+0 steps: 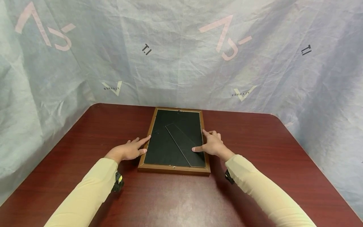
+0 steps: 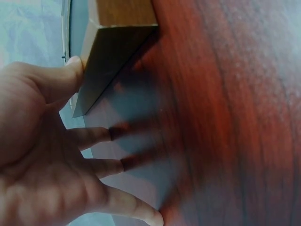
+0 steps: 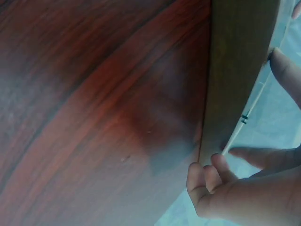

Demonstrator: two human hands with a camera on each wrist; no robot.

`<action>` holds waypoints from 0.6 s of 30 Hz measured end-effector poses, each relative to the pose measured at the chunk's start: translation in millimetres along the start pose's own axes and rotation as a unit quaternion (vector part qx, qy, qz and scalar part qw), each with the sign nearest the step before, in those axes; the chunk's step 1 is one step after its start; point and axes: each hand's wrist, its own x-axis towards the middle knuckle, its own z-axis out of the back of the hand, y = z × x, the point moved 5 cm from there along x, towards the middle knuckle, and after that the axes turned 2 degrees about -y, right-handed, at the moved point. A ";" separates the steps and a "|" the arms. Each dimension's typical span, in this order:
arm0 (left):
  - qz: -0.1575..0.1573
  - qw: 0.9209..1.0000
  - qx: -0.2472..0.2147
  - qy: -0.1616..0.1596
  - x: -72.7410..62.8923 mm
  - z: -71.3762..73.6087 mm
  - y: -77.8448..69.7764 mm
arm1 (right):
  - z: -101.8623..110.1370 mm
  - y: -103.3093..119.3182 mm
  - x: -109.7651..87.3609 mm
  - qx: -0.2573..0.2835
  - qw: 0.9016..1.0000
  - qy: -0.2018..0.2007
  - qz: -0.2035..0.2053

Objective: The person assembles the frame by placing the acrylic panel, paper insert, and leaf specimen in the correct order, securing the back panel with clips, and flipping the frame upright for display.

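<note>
- Picture frame is lying face down on the reddish-brown worktop, its lower end facing the person, its black backing board showing upward inside a brown border.
- A black easel strut is lying slantwise across the backing — folded down, its wider end reaching the border's lower right corner.
- The left hand is touching the frame's left side; its thumb and index finger are reaching the border, while the remaining fingers are spreading, relaxed, beside it over the worktop. These fingers are gripping nothing.
- The right hand is resting at the frame's right side — its thumb is stretching straight over the backing and strut, its index finger is reaching the border, and the remaining fingers are bending loosely by the outer edge. The thumb and index finger are standing well apart, closing on nothing.
- Pale yellow sleeves are covering both forearms, and black wristbands are showing under the cuffs.
- Printed grey fabric is hanging behind the worktop.
</note>
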 end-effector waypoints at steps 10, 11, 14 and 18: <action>0.004 1.000 0.000 -0.002 1.3 -1.4 -0.4 | 0.8 -8.1 -3.8 -0.025 1.000 0.012 0.000; 0.005 1.000 0.001 -0.002 1.2 -1.1 -0.6 | 1.4 -8.3 -4.4 -0.027 1.000 0.011 0.001; 0.010 1.000 0.006 -0.001 0.6 0.1 -1.5 | 2.8 -7.9 -5.8 -0.031 0.999 0.011 0.004; 0.015 1.000 0.012 -0.002 0.9 0.6 -2.7 | 4.6 -7.9 -6.5 -0.038 0.999 0.015 0.012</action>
